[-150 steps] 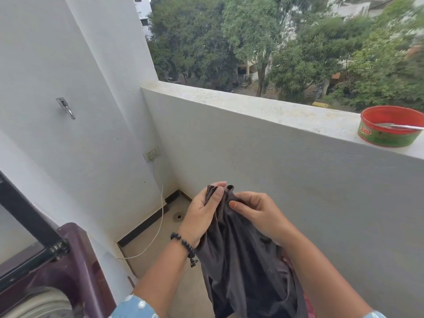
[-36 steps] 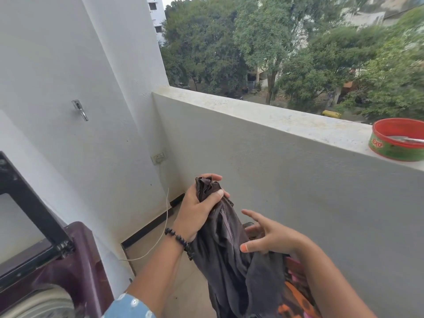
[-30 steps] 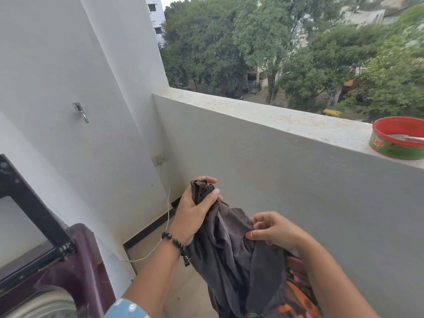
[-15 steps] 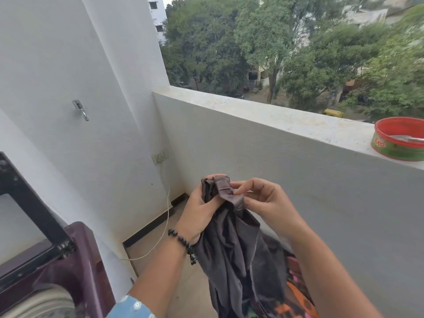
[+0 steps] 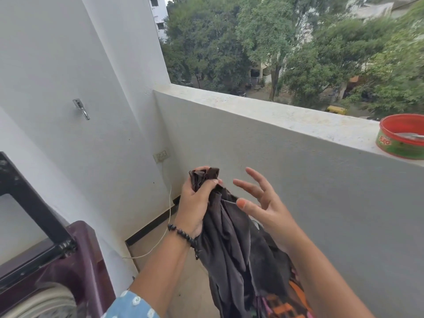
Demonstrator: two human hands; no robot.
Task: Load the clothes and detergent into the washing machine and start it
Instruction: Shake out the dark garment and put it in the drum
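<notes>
**Q:** Where the garment, and in whose hold?

**A:** Dark garment (image 5: pixel 229 237) bunched at its top in the left hand (image 5: pixel 197 203), fingers and thumb curled tight round the gathered cloth; the rest hanging loose below the fist. Right hand (image 5: pixel 263 207) just beside it, fingers spread and relaxed, gripping nothing, palm turned toward the cloth. Washing machine (image 5: pixel 75 267) low and well off to the left of the gripping hand, lid (image 5: pixel 29 203) raised, drum rim (image 5: pixel 46 299) showing. Garment not yet inside.

**Q:** How likely to handle?

**A:** Soft, limp, light by the look of the drape; thin and faintly sheened, so perhaps a little slippery. No stiffness to speak of. Best taken in a gathered bunch, as now, with a second grip lower down the hanging folds to stop trailing over the machine's edge.

**Q:** Changed against half a second ago?

**A:** Then, right hand pinching the top fold next to the left thumb; now released and drawn slightly away, fingers opened wide. Left hand's grip unchanged.

**Q:** Anything else nearby?

**A:** Patterned orange cloth (image 5: pixel 286 306) below the right forearm. Red tin (image 5: pixel 401 136) on the parapet (image 5: pixel 275 115), far up and right of both hands; contents hard to tell.
</notes>
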